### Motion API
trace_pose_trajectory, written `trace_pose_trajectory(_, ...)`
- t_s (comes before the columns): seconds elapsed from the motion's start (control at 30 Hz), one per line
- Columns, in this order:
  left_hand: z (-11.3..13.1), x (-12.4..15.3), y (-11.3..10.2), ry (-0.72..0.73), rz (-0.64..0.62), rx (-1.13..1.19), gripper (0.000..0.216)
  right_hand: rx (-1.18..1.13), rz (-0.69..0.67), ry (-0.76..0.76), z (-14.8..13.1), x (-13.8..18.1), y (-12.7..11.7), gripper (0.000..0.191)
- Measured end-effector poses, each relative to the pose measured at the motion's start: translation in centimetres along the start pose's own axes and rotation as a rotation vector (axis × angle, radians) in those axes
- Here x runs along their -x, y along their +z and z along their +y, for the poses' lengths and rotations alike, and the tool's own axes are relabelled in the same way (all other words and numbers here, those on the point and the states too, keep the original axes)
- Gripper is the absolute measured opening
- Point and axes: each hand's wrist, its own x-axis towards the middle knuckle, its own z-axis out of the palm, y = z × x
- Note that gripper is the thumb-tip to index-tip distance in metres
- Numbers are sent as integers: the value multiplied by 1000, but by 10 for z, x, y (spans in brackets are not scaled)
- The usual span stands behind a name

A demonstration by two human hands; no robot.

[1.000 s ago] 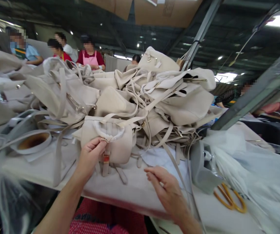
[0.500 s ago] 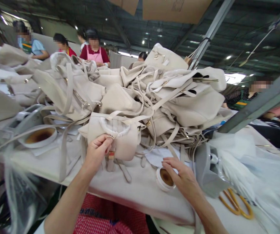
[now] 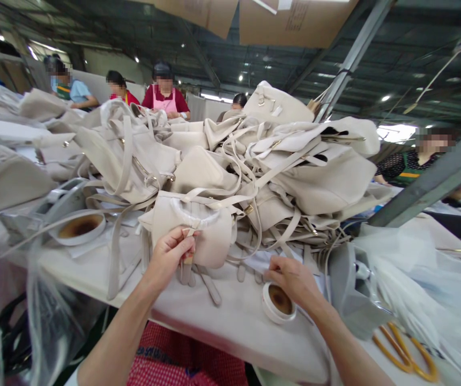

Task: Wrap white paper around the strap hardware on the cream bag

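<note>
risk 1: small dish (image 3: 279,302) sits near the table (image 3: 230,327) edge, holding brown stuff; R hand (image 3: 292,280) is right on its far rim, so a nudge could tip it or smear the cloth.
risk 2: straps (image 3: 210,284) hang loose under the bag (image 3: 192,228); pulling the bag could drag the dish or bring down the pile (image 3: 279,161) behind it.
risk 3: scissors (image 3: 405,356) lie well R of the dish, by plastic wrap; a sleeve or bag could snag them.
L hand (image 3: 170,254): forearm up from below, fingers pinched shut on the bag's front tab, thumb on top.
R hand: palm down, fingers curled loose, touching the dish; can't tell if it grips.
bag: on the table, L of the dish, at the pile's foot.
big dish (image 3: 80,228): far L of the bag, untouched.
</note>
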Motion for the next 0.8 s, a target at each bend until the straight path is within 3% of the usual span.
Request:
trace_pose_trajectory(0.2,-2,-1,0,11,0,33,30,-409,-24,-148,30,-7,10,39)
trace_pose_trajectory(0.33,-4,-1,-1,4,-3,66,30,-604,-102,-76,39,-9,13,34)
trace_pose_trajectory(0.47,-4,-1,-2,1,4,92,31,-687,-40,11,40,-6,15,28)
trace_pose_trajectory(0.67,0,2,-1,-14,-23,102,29,-813,-49,-3,38,2,11,43)
trace_pose_trajectory(0.8,-1,1,-1,-19,-30,133,29,-942,-103,49,39,5,9,38)
